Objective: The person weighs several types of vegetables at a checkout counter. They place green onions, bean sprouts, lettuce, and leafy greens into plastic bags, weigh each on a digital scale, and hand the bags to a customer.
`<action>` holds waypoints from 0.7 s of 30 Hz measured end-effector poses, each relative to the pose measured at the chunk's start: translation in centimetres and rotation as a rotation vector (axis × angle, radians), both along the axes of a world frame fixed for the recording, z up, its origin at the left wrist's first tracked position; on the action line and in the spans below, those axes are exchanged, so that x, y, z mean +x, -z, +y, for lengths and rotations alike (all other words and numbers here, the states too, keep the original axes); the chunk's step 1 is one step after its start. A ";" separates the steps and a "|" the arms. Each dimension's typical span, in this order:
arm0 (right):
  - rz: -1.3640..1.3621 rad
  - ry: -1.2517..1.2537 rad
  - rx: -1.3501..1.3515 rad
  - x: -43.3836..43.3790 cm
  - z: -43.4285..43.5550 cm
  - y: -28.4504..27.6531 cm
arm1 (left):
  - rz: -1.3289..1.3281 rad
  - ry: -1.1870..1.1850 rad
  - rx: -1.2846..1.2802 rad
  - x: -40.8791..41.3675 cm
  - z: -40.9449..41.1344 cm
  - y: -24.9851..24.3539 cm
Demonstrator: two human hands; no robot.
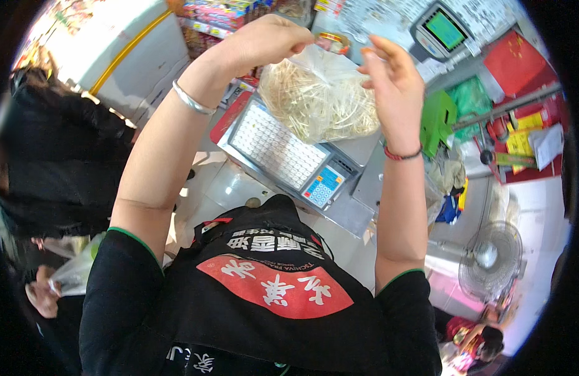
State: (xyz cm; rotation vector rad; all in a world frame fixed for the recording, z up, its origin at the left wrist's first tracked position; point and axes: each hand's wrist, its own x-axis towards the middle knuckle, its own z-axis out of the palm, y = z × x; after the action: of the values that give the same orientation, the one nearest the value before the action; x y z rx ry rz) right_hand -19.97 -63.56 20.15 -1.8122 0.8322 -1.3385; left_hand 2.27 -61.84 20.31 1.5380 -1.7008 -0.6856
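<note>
A clear plastic bag filled with pale, thin sprouts (317, 94) rests on the pan of a weighing scale (280, 141), whose white key panel and blue keypad face me. My left hand (270, 40), with a silver bangle on the wrist, is at the bag's upper left, its fingers closed near the bag's top; whether they pinch the plastic is hard to tell. My right hand (395, 84), wearing a red cord bracelet, is raised beside the bag's right side with its fingers apart and nothing in them.
A display with a green screen (444, 29) stands at the upper right. Right of the scale are a green device (437, 122), green plastic bags (472, 103) and a fan (489, 258). At left, a person in black (59, 155) is close by, near a white chest (134, 51); another person's hand (45, 291) holds a clear bag.
</note>
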 end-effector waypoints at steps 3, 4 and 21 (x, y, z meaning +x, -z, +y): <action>-0.086 -0.037 0.156 -1.0 0.9 1.0 | 0.738 0.033 0.142 1.7 3.5 -2.6; -0.104 -0.025 0.185 -1.1 1.2 1.4 | 0.783 -0.028 0.052 1.2 4.5 -3.4; -0.119 -0.442 0.635 5.2 5.2 10.0 | 0.620 -0.663 -0.165 10.6 20.0 -0.4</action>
State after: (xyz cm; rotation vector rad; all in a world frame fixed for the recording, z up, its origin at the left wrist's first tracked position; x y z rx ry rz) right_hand -14.73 -58.31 10.18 -1.2956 0.6439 -0.7699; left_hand 12.83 -41.79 20.71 1.4455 -0.7081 -0.5615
